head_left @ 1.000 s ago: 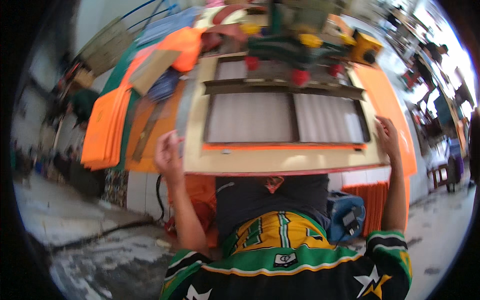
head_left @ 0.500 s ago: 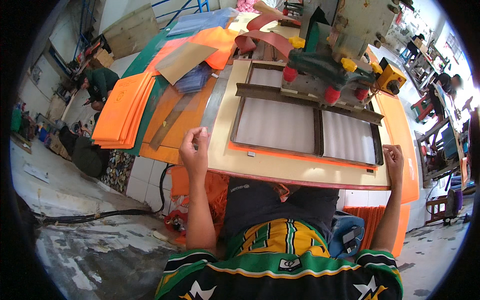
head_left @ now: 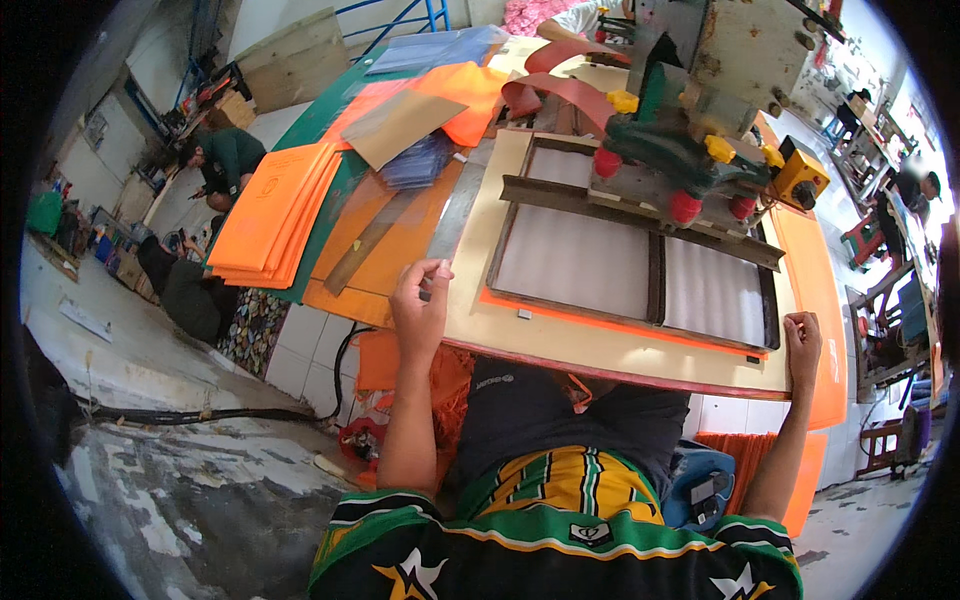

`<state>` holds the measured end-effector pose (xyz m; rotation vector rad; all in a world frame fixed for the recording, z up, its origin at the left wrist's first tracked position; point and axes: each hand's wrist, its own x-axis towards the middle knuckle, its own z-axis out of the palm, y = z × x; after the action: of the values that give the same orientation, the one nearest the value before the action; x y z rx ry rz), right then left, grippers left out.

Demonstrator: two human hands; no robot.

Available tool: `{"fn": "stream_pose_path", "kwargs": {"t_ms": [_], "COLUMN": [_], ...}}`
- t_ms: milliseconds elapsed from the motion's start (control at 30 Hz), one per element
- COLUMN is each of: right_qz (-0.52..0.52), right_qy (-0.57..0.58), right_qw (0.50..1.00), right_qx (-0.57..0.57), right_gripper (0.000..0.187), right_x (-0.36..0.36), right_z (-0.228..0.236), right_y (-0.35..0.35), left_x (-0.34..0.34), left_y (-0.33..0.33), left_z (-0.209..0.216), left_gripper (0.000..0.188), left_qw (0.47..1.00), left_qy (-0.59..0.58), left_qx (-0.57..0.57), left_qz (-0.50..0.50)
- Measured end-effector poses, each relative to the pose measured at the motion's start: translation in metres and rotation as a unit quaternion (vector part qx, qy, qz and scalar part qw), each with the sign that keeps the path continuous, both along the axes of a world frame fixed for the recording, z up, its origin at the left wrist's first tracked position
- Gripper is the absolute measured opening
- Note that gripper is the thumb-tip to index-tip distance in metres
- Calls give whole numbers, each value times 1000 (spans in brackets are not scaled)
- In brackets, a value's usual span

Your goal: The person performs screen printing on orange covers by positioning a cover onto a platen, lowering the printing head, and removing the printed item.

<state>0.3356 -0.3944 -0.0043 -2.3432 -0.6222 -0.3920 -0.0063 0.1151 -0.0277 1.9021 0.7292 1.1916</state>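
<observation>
A cream board (head_left: 620, 345) lies in front of me under a press (head_left: 665, 150). On it rests a dark metal frame (head_left: 655, 280) around pale foam pads (head_left: 575, 255), with orange sheet (head_left: 510, 298) showing along its near edge. My left hand (head_left: 420, 305) is at the board's left edge, fingers curled in and tips together; a small dark patch shows among them, too unclear to name. My right hand (head_left: 803, 345) is closed at the board's right edge, its fingertips partly hidden. A dark metal bar (head_left: 640, 222) crosses the frame beneath the press head.
Left lie a stack of orange covers (head_left: 275, 215), a brown card (head_left: 400, 130) and clear plastic sleeves (head_left: 418, 165). A yellow control box (head_left: 800, 178) is on the press's right. A small grey block (head_left: 524, 314) sits on the board. People work at left and far right.
The view has turned slightly, so most things appear farther right. Both hands stay at the board's sides, and the press and frame keep their places relative to each other.
</observation>
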Motion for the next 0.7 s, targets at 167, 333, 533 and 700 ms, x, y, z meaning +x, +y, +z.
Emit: {"fn": "stream_pose_path", "kwargs": {"t_ms": [167,333,533,700], "right_qz": [-10,3,23,8], "right_qy": [-9,-9,-18,4], "right_qw": [1000,1000,999,999], "right_qx": [13,-16,-19,-47], "right_gripper": [12,12,11,14], "right_x": [6,12,13,11], "right_z": [-5,-9,-13,-13], "right_y": [-1,-9,-9,-6], "left_x": [0,1,-1,-1], "left_y": [-1,0,2,2], "left_z": [2,0,-5,-4], "left_gripper": [15,15,16,18], "left_qw": [1000,1000,999,1000], "left_qy": [15,2,-26,-15], "left_qx": [-1,-17,-7,-13], "left_qz": [-7,5,25,17]}}
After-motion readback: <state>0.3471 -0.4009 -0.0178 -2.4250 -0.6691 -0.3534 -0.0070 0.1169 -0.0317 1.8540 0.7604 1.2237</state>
